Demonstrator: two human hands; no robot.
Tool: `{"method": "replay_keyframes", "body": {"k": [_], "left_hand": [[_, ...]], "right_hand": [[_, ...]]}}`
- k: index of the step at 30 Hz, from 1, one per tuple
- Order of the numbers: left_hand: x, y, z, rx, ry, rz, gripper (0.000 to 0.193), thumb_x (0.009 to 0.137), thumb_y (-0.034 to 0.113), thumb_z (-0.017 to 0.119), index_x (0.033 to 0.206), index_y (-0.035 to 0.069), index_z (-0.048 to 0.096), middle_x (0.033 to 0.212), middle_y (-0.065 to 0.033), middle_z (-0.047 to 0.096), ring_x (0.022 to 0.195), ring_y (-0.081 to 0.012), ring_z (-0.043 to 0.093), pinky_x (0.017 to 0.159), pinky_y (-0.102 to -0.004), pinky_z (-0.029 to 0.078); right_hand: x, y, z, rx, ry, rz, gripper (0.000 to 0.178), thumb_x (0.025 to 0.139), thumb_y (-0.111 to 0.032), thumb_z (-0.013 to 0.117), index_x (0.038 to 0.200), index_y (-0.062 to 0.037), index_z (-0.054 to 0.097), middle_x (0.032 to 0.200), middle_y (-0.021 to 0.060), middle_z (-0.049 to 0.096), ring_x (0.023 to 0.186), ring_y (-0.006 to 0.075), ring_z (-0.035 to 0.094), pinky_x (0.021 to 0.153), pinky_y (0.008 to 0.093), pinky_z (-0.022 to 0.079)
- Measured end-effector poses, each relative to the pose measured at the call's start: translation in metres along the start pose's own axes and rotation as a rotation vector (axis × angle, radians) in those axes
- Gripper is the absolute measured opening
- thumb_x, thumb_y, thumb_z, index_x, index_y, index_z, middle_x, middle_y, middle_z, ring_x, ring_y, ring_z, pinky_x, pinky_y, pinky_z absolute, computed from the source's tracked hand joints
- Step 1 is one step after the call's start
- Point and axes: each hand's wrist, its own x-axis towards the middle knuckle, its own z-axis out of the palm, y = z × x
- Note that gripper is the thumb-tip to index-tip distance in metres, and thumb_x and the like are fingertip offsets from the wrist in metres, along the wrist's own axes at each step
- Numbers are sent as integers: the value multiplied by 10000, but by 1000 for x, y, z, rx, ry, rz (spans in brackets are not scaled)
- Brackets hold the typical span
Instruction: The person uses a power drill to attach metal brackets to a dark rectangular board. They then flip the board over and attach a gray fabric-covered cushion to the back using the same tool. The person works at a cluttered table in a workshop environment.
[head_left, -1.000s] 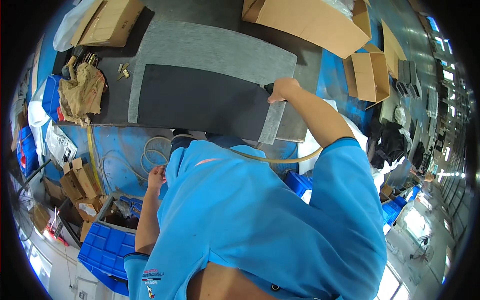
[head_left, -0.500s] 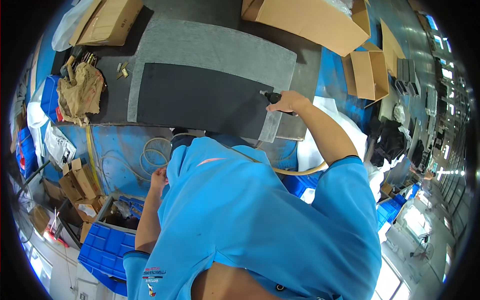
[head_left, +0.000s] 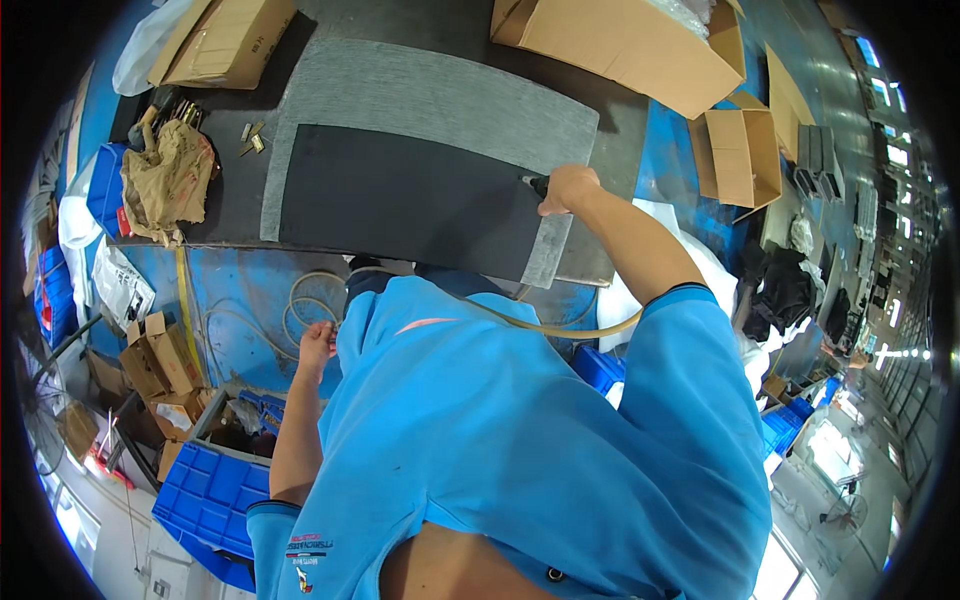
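Note:
My right hand (head_left: 570,188) is wrapped around a black hand tool (head_left: 540,186) with a short metal tip; the grip hides most of its body. That tip rests at or just above the right part of a black rectangular panel (head_left: 400,200), near its far edge. Under the panel lies a larger grey sheet (head_left: 440,90), showing along the far side and both ends. Down by my left side, beside the blue shirt, my left hand (head_left: 318,342) has its fingers curled in; whatever they hold, if anything, is hidden.
Crumpled brown paper (head_left: 168,185) and small brass-coloured pieces (head_left: 255,140) lie at the worktable's left. Cardboard boxes (head_left: 630,55) stand along the far side. A pale hose (head_left: 560,330) passes my waist. Blue crates (head_left: 205,495) sit at the lower left.
My right hand has shifted slightly left and up, turning so that it covers more of the black hand tool. My left hand is slightly higher, with fingers still curled.

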Motion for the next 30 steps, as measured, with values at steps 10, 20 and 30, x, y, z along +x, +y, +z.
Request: {"method": "replay_keyframes", "body": {"k": [10,20,30], "left_hand": [[8,-47,6,113,-33,26,353,1044,317,471,1033,13,651,887,-69,682,806,-156,607,743,-339,509],[7,11,5,-44,-41,40,264,1002,353,539,981,110,639,782,20,614,654,-86,567,631,-258,492],[1,-18,4,45,-17,52,277,1009,344,518,976,99,642,712,22,577,596,-84,536,568,-241,463]], "right_hand": [[-21,11,29,181,-78,-30,752,636,-677,697,1038,-43,732,1031,136,708,973,297,680,831,402,543],[-15,-12,16,-35,-26,-44,501,680,-548,714,905,-104,764,960,103,727,930,266,706,812,366,554],[-27,69,83,506,34,6,817,627,-656,755,1090,13,682,971,184,692,868,308,687,725,400,554]]}}
